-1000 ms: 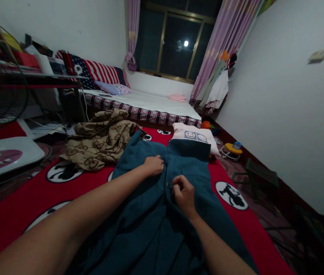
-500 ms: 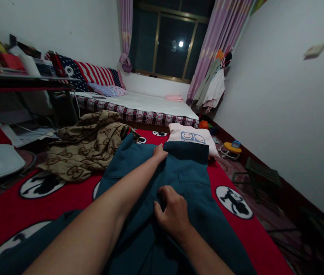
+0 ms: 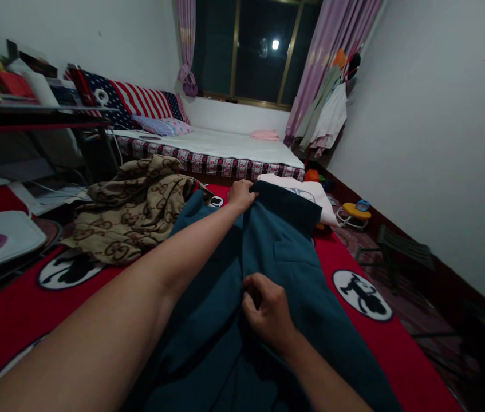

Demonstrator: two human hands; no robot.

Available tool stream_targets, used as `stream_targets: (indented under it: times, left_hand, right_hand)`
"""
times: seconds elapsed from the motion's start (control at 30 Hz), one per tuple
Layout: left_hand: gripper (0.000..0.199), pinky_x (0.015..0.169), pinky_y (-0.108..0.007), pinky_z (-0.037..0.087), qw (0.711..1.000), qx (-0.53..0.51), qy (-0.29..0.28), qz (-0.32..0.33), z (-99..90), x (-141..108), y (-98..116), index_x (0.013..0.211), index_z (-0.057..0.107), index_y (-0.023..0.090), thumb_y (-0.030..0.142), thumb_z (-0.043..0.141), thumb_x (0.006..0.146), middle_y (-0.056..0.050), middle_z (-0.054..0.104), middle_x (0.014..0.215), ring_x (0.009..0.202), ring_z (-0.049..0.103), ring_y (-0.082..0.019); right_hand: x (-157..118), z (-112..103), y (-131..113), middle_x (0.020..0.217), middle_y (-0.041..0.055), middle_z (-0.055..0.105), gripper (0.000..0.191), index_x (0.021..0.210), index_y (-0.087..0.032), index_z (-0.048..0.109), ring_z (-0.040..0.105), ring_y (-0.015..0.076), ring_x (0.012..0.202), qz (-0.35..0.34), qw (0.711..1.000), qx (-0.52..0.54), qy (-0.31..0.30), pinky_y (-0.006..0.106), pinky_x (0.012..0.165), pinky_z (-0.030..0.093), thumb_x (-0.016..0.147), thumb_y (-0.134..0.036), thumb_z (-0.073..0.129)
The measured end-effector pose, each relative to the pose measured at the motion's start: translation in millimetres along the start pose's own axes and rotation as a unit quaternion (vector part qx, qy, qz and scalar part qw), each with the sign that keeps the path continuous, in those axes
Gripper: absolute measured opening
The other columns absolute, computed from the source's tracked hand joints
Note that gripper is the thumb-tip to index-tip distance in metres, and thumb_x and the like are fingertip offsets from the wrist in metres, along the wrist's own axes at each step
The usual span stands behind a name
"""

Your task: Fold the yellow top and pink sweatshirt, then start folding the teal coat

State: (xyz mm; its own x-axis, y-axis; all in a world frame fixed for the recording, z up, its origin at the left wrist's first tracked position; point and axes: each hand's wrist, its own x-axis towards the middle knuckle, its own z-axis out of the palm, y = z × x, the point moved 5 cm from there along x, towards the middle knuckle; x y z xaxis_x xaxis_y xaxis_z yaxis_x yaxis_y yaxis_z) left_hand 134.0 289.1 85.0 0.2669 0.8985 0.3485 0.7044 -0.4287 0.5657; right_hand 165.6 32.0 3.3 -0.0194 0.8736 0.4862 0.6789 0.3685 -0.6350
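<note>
A dark teal jacket (image 3: pixel 285 229) with a pocket flap lies spread in front of me, its far edge partly raised. My left hand (image 3: pixel 241 195) reaches to that far end, its fingers closed on the cloth at the front edge. Closer to me, my right hand (image 3: pixel 270 312) is curled with thumb and forefinger pinching the same front edge around its middle. The tips of the right fingers are partly hidden. Just beyond the jacket lies a pale pink garment (image 3: pixel 328 206) with a printed design, partly covered by the teal cloth.
The jacket rests on a red blanket (image 3: pixel 336 257) with black-and-white figures. A crumpled brown patterned cloth (image 3: pixel 134 206) lies to the left, near a cluttered desk (image 3: pixel 83 120). Behind is a bed (image 3: pixel 225 143). A yellow stool (image 3: pixel 356 212) and a dark folding stool (image 3: pixel 405 246) stand right.
My left hand has pulled the jacket's far front edge upward and away, straightening it. My right hand has moved slightly right and now meets the front edge. The view has shifted a little.
</note>
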Motion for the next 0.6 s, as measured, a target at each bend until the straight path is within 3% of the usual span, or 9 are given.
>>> stream_targets:
  times: [0.07,0.17,0.27,0.33,0.4,0.53,0.6]
  left_hand:
    - [0.022,0.088,-0.036,0.047,0.999,0.032,0.000,-0.029,-3.4,-8.0,-15.2,0.097,0.071,0.020,0.022,0.067,0.076,-0.010,0.068,0.102,0.104,0.061,-0.029]
    - [0.035,0.093,-0.043,0.045,0.997,0.059,0.017,-0.055,-3.9,-25.4,-35.6,0.111,0.065,0.016,0.010,0.061,0.078,-0.017,0.062,0.113,0.111,0.057,-0.032]
    - [0.037,0.101,-0.039,0.041,0.999,0.051,0.005,0.011,4.3,-44.6,-30.7,0.122,0.059,0.016,0.015,0.055,0.085,-0.016,0.055,0.124,0.119,0.052,-0.027]
    - [0.031,0.103,-0.029,0.040,0.994,0.031,-0.044,0.091,17.4,-62.9,-16.5,0.118,0.062,0.021,0.025,0.057,0.087,-0.008,0.058,0.123,0.118,0.054,-0.020]
    - [0.038,0.104,-0.025,0.039,0.978,0.006,-0.113,0.173,33.6,-88.5,-2.8,0.125,0.059,0.025,0.036,0.057,0.088,-0.005,0.054,0.131,0.121,0.052,-0.018]
    - [0.074,0.114,-0.042,0.023,0.937,0.038,-0.248,0.242,59.1,-140.5,-2.6,0.148,0.027,0.017,0.053,0.050,0.087,-0.014,0.024,0.155,0.142,0.023,-0.027]
    - [0.078,0.116,-0.047,0.014,0.925,0.072,-0.284,0.244,62.7,-154.1,-10.3,0.149,0.025,0.019,0.060,0.046,0.087,-0.014,0.018,0.157,0.145,0.012,-0.029]
  right_hand:
    - [1.6,-0.1,0.6,0.069,-0.0019,0.054,0.011,0.091,-0.018,0.058,0.052,0.0115,0.059,0.015,1.000,0.012,-0.013,0.024,0.058,0.039,0.081,-0.017,0.053]
    - [4.0,-5.7,-0.3,0.076,0.0009,0.057,0.009,0.092,-0.019,0.058,0.055,0.0135,0.067,0.014,1.000,0.006,0.019,0.026,0.063,0.042,0.086,-0.020,0.052]
    - [6.2,-11.6,-1.7,0.094,0.0053,0.061,0.012,0.094,-0.020,0.060,0.057,0.0187,0.089,-0.010,0.997,-0.035,0.069,0.032,0.080,0.044,0.086,-0.018,0.052]
    - [7.7,-12.7,-0.4,0.103,0.0063,0.062,0.018,0.100,-0.021,0.060,0.056,0.0211,0.099,-0.019,0.995,-0.044,0.083,0.037,0.088,0.042,0.085,-0.016,0.052]
    - [8.7,-12.7,3.5,0.104,0.0064,0.062,0.022,0.104,-0.021,0.060,0.056,0.0211,0.101,-0.010,0.996,-0.014,0.087,0.037,0.090,0.043,0.085,-0.014,0.051]
    - [7.6,-17.5,15.2,0.100,0.0059,0.061,0.021,0.102,-0.020,0.060,0.059,0.0188,0.095,0.046,0.988,0.085,0.124,0.034,0.085,0.048,0.085,-0.015,0.050]
    - [8.4,-23.8,22.5,0.102,0.0061,0.060,0.020,0.102,-0.020,0.060,0.061,0.0179,0.093,0.078,0.978,0.128,0.145,0.032,0.079,0.051,0.085,-0.018,0.051]
